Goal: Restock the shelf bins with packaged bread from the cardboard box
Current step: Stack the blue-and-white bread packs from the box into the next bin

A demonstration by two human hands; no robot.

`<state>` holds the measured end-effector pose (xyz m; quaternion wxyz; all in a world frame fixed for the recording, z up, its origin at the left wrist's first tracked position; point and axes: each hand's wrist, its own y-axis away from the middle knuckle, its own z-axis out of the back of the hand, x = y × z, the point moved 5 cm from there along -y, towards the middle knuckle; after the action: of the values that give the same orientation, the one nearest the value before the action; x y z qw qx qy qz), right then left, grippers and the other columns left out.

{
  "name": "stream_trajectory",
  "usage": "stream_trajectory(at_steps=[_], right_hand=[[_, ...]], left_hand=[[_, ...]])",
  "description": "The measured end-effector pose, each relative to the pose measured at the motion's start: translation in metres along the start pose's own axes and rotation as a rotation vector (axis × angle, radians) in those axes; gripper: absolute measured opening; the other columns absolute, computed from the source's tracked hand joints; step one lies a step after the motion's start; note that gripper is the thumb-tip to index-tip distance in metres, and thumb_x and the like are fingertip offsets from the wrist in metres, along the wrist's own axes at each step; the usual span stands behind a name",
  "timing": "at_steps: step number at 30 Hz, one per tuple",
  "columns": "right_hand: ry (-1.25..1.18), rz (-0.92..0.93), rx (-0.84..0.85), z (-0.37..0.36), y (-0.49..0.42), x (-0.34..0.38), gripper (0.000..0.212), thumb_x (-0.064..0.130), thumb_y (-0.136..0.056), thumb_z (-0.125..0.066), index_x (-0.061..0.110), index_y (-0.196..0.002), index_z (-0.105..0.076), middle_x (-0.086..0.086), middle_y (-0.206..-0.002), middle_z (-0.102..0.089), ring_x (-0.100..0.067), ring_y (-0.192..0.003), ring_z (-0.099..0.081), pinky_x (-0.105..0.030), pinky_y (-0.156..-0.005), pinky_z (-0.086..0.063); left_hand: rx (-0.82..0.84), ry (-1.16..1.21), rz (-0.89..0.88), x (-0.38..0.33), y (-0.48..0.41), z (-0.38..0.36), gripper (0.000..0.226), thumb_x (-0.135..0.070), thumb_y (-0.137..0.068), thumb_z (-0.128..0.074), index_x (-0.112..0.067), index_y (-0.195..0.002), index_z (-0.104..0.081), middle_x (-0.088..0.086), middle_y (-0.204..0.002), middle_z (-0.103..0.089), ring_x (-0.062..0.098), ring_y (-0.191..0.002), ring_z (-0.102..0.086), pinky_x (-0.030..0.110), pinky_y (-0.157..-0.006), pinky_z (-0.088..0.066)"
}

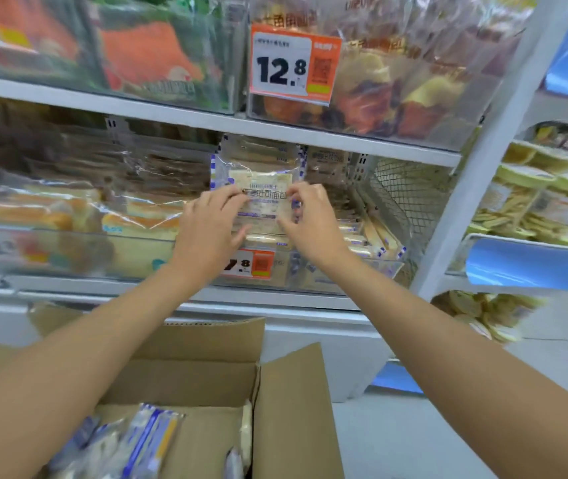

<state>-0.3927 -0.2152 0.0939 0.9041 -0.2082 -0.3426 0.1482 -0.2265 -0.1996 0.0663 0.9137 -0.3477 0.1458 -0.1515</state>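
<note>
- Here, the left hand (pixel 213 224) grips the lower left side of a bread package (pixel 258 183), with its fingers curled over the front and its thumb tucked beneath.
- The right hand (pixel 310 219) pinches the same package at its right edge, fingertips bent onto the wrapper.
- The bread package stands upright with its label facing out. The two hands hold it just above the front of a clear bin (pixel 327 271) on the middle shelf.
- Behind it, more packs of the same kind stand in the bin, and flat packs (pixel 375 236) lie low in the bin to the right of the hands.
- An orange-and-white price tag (pixel 251 264) reading 7.8 sits on the bin's front wall, partly covered by the left wrist.
- Just right of the bin is a wire mesh panel (pixel 410 191).
- To the left, a neighbouring bin (pixel 68 236) holds wrapped bread with a golden crust, blurred.
- The shelf above carries bins of wrapped goods, and one of them bears a larger price tag (pixel 292 63) marked 12.8.
- Below the forearms, the cardboard box (pixel 206 371) sits open with its flaps up. Blue-and-white wrapped loaves (pixel 137 440) lie in its left part.
- On the far right, another rack holds pale round biscuits (pixel 524 202), too blurred to tell more.
</note>
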Motion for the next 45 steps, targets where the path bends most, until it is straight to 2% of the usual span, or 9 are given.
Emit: stream_trajectory(at_steps=[8,15,18,21,24,29,37,41,45], right_hand=[[0.103,0.053,-0.035,-0.030,0.049,0.023,0.030,0.005,-0.085,-0.060,0.014,-0.114,-0.060,-0.003,-0.112,-0.049,-0.017,-0.096,-0.052,-0.025,-0.084,-0.043],[0.017,-0.030,0.596,-0.187,0.159,0.031,0.026,0.007,-0.085,-0.059,0.014,-0.109,-0.064,0.000,-0.100,-0.054,-0.013,-0.083,-0.051,-0.030,-0.080,-0.044],[0.002,-0.148,0.917,-0.271,0.221,0.013,0.028,0.006,-0.085,-0.058,0.014,-0.110,-0.066,0.002,-0.101,-0.057,-0.012,-0.088,-0.053,-0.024,-0.082,-0.043],[-0.136,-0.341,1.053,-0.340,0.275,0.012,0.021,0.002,-0.086,-0.059,0.005,-0.106,-0.068,-0.001,-0.090,-0.060,-0.013,-0.083,-0.054,-0.022,-0.072,-0.039],[-0.257,-0.542,1.078,-0.396,0.307,0.027,0.010,0.022,-0.087,-0.069,0.014,-0.091,-0.064,0.000,-0.080,-0.058,-0.016,-0.080,-0.054,-0.027,-0.071,-0.043],[-0.045,-0.552,1.068,-0.454,0.327,0.048,0.049,0.050,-0.081,-0.067,0.017,-0.053,-0.044,-0.004,-0.074,-0.049,-0.025,-0.077,-0.052,-0.031,-0.063,-0.039],[-0.495,-0.738,0.898,-0.389,0.270,0.027,0.008,0.004,-0.090,-0.056,0.003,-0.095,-0.062,-0.005,-0.083,-0.064,-0.007,-0.062,-0.057,-0.021,-0.057,-0.043],[-0.877,-0.809,0.971,-0.355,0.243,0.036,0.021,0.003,-0.095,-0.055,0.010,-0.111,-0.066,-0.007,-0.104,-0.073,-0.021,-0.092,-0.067,-0.036,-0.088,-0.051],[-0.864,-0.843,1.001,-0.371,0.262,0.024,0.019,0.020,-0.098,-0.055,0.014,-0.113,-0.064,-0.002,-0.105,-0.070,-0.016,-0.096,-0.066,-0.028,-0.088,-0.050]], left_hand=[[0.125,0.272,0.136,0.030,0.066,0.033,0.022,-0.019,-0.089,-0.064,-0.017,-0.110,-0.062,-0.002,-0.102,-0.060,0.016,-0.093,-0.051,0.033,-0.082,-0.044],[0.453,0.265,0.577,0.141,0.252,0.030,0.017,-0.016,-0.086,-0.069,-0.022,-0.101,-0.063,-0.002,-0.088,-0.056,0.016,-0.075,-0.053,0.037,-0.079,-0.048],[0.493,0.289,0.773,0.186,0.321,0.030,0.017,-0.008,-0.087,-0.067,-0.022,-0.094,-0.060,-0.004,-0.078,-0.054,0.010,-0.066,-0.052,0.013,-0.067,-0.042],[0.485,0.304,0.910,0.215,0.361,0.032,0.013,-0.004,-0.089,-0.064,-0.016,-0.096,-0.062,-0.007,-0.075,-0.056,0.006,-0.064,-0.051,0.012,-0.061,-0.036],[0.445,0.307,1.002,0.231,0.382,0.037,0.013,-0.011,-0.091,-0.064,-0.018,-0.102,-0.062,-0.001,-0.091,-0.061,0.016,-0.079,-0.056,0.012,-0.065,-0.034],[0.416,0.375,1.071,0.235,0.393,0.041,0.013,-0.007,-0.091,-0.064,-0.017,-0.099,-0.061,0.006,-0.094,-0.063,0.009,-0.073,-0.054,0.004,-0.068,-0.039],[0.281,0.459,1.224,0.226,0.386,0.044,0.017,-0.012,-0.090,-0.066,-0.014,-0.106,-0.063,0.008,-0.104,-0.066,0.012,-0.081,-0.056,0.001,-0.067,-0.039],[0.442,0.739,1.390,0.211,0.379,0.028,0.043,-0.027,-0.085,-0.074,-0.016,-0.123,-0.057,-0.004,-0.111,-0.067,0.005,-0.093,-0.066,0.010,-0.071,-0.048],[0.277,0.785,1.498,0.216,0.377,0.039,0.024,-0.007,-0.086,-0.071,-0.006,-0.108,-0.064,0.005,-0.088,-0.069,-0.002,-0.053,-0.064,0.011,-0.044,-0.044]])
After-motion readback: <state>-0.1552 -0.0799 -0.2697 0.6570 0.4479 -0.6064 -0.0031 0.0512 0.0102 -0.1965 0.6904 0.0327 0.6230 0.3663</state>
